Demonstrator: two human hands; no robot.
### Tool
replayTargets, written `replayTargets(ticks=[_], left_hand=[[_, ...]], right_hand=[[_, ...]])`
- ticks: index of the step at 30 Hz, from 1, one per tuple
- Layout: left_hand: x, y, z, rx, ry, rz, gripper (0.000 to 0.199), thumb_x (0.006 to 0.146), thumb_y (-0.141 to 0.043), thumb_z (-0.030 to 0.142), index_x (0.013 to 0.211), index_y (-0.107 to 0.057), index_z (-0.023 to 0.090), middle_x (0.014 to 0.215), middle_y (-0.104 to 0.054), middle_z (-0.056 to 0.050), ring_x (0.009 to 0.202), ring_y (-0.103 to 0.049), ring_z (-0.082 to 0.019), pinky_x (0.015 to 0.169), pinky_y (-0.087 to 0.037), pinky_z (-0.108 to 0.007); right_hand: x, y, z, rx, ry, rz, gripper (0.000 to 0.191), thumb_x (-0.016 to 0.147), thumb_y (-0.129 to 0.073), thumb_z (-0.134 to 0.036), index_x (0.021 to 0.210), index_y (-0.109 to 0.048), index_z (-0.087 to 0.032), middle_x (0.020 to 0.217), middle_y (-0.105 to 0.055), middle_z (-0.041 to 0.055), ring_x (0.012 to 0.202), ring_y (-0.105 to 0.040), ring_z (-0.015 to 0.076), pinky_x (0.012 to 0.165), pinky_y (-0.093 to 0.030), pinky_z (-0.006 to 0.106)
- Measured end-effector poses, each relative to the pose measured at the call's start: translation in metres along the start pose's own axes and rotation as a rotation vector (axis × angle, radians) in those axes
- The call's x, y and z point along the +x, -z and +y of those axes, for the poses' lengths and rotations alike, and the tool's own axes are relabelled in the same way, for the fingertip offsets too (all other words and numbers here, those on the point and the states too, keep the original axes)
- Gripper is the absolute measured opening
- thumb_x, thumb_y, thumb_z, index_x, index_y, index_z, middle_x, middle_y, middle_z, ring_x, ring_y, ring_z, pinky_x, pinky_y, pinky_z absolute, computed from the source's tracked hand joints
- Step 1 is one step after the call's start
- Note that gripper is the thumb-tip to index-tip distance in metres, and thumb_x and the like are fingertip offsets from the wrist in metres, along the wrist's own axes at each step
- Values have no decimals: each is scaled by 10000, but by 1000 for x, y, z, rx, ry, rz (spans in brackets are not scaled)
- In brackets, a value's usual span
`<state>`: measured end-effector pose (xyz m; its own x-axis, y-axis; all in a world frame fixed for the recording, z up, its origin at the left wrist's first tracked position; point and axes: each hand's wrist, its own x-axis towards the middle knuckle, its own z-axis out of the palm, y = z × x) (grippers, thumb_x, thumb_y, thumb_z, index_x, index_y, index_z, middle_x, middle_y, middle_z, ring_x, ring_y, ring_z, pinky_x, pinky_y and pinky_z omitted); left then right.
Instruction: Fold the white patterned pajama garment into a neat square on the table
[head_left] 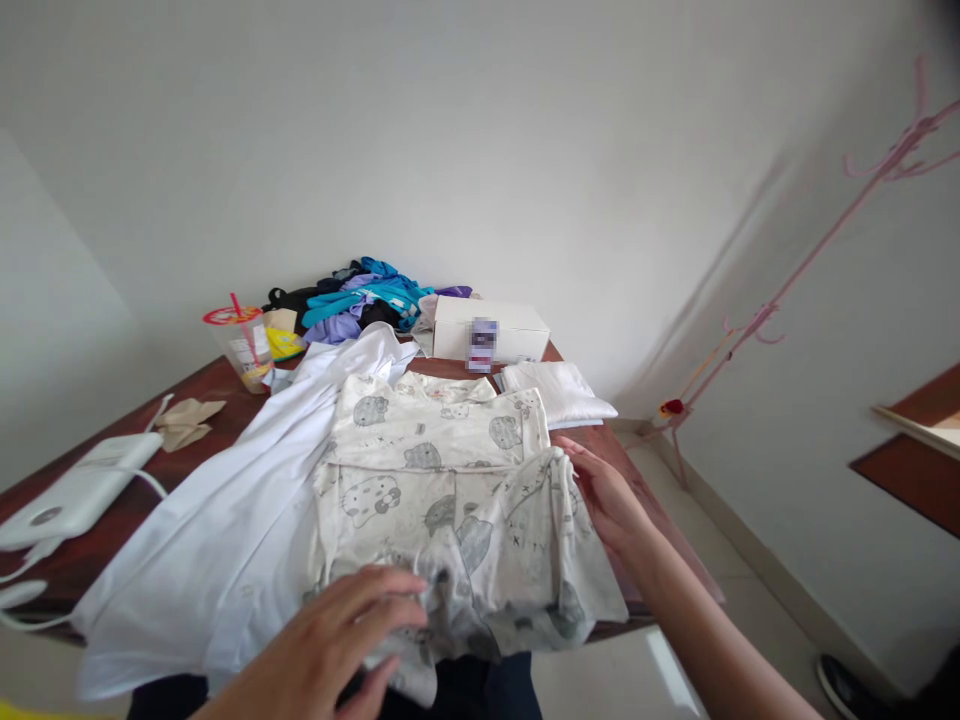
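Wooden table [210, 383]; creased cat-print garment [450, 505], right fingers [585, 457] at edge.

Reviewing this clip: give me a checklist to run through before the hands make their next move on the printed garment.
1. Right hand at the printed garment's right edge: ok.
2. Left hand gripping the fabric: cannot tell; its fingers are over the lower left part, contact unclear.
3. Lower part smooth and fully on the table: not ok; it is rumpled and hangs past the front edge.
4. Garment clear of the white shirt: not ok; they meet along its left side.
5. Cup and white box off the garment: ok.
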<state>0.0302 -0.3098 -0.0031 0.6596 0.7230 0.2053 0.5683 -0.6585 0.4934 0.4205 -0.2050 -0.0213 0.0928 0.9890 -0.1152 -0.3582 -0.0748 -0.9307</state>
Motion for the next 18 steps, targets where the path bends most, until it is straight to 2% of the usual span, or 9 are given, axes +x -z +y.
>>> replayTargets(ticks=[2, 4, 7, 9, 11, 13, 16, 17, 18], left_hand=[[24, -7, 27, -285, 92, -79, 376, 940, -654, 346, 1313, -643, 396, 1341, -674, -25, 1191, -661, -263, 1069, -538, -366], [51, -15, 43, -554, 216, -165, 517, 931, -682, 478, 1422, -555, 378, 1381, -639, -67, 1183, -650, -277, 995, -567, -391], [89, -34, 46, -858, 288, -187, 705, 902, -687, 595, 1494, -453, 292, 1445, -567, -130, 1168, -645, -288, 965, -551, -409], [106, -52, 42, -981, 302, -174, 664, 881, -696, 621, 1397, -527, 238, 1324, -636, -135, 1073, -672, -276, 913, -546, -394], [114, -69, 40, -1045, 380, -143, 590, 861, -691, 650, 1240, -609, 206, 1153, -692, -130, 988, -680, -278, 820, -546, -379], [114, -80, 39, -1042, 472, -90, 535, 858, -668, 659, 1134, -641, 202, 1056, -701, -119, 965, -670, -283, 784, -534, -377], [106, -81, 43, -949, 482, -51, 423, 890, -619, 595, 1073, -669, 217, 1028, -709, -87, 985, -642, -272, 847, -507, -379], [103, -78, 46, -916, 457, -58, 388, 901, -606, 567, 1061, -678, 221, 1036, -713, -78, 998, -632, -268, 873, -497, -374], [100, -74, 48, -891, 429, -70, 366, 914, -587, 547, 1049, -682, 220, 1047, -716, -72, 1009, -622, -264, 889, -489, -365]], right_hand=[[-5, -17, -6, 74, -32, 19, 313, 774, -806, -254, 1072, -716, -231, 897, -756, 6, 770, -729, 162, 723, -630, 250], [-14, -39, -9, 127, -50, -1, 351, 752, -838, -228, 1085, -726, -216, 871, -739, -5, 731, -701, 124, 690, -608, 204], [-32, -72, -6, 153, -90, -92, 384, 748, -871, -258, 1102, -733, -200, 845, -719, -8, 699, -675, 104, 675, -592, 204], [-43, -89, -1, 136, -113, -173, 402, 762, -874, -312, 1118, -732, -190, 874, -726, 13, 757, -690, 125, 732, -600, 247], [-51, -97, 2, 92, -141, -248, 424, 771, -870, -361, 1128, -733, -178, 895, -737, 38, 840, -710, 157, 791, -597, 285], [-52, -94, -1, -14, -173, -336, 449, 784, -855, -418, 1143, -731, -179, 905, -746, 56, 880, -727, 187, 795, -591, 306], [-34, -66, -12, -337, -128, -415, 440, 812, -796, -532, 1051, -748, -165, 855, -743, 66, 753, -734, 198, 655, -567, 285], [-23, -51, -15, -469, -68, -375, 436, 822, -768, -565, 955, -750, -150, 791, -730, 62, 683, -717, 186, 599, -540, 263], [-11, -36, -18, -573, 17, -260, 444, 824, -744, -589, 852, -730, -146, 707, -702, 49, 637, -693, 175, 555, -510, 241]])
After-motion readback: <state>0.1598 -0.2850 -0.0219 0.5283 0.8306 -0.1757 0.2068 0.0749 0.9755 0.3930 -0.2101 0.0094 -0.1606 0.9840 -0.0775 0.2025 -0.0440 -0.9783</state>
